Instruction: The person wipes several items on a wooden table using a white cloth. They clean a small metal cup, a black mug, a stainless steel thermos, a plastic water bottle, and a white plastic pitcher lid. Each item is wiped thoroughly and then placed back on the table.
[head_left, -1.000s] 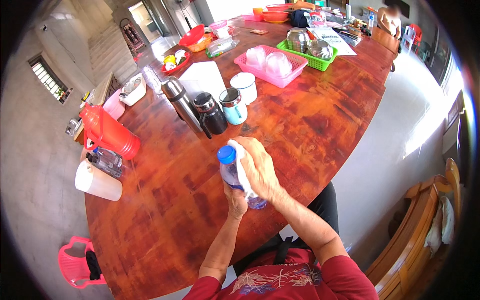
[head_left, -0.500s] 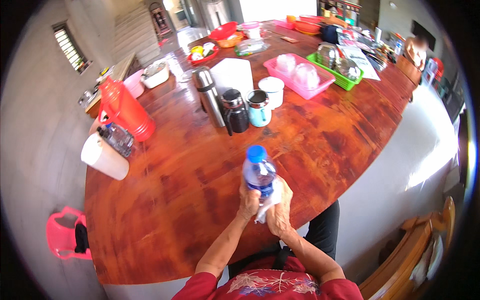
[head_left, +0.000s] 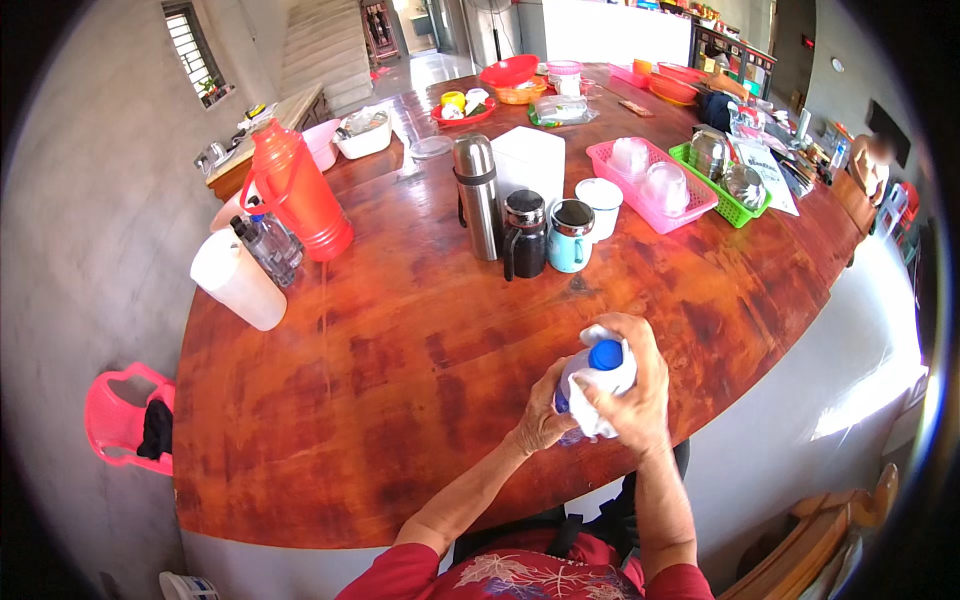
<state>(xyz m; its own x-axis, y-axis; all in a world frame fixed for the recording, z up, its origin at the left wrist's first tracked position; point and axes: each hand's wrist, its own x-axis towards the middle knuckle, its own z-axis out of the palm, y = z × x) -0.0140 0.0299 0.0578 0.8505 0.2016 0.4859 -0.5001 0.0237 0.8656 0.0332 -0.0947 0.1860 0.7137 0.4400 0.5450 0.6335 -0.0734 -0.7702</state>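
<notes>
A clear plastic bottle with a blue cap (head_left: 605,354) is held between my two hands above the near right part of the table. My left hand (head_left: 545,412) grips the bottle's lower body from the left. With my right hand (head_left: 645,395) I press a white cloth (head_left: 590,405) around the bottle's upper part, just under the cap. The thumb lies in front and the fingers curl round the far side. Most of the bottle's body is hidden by the cloth and my hands.
On the brown wooden table (head_left: 400,380) stand a steel thermos (head_left: 480,200), a black mug (head_left: 525,238), a light blue mug (head_left: 570,240) and a white container (head_left: 600,205). A red flask (head_left: 300,200) and white pitcher (head_left: 240,282) are leftward; pink (head_left: 690,205) and green baskets (head_left: 735,208) lie farther right.
The bottle has shifted to the right. My right hand has risen with the cloth from the bottle's lower side to its upper part, while my left hand still grips the body. The view has shifted.
</notes>
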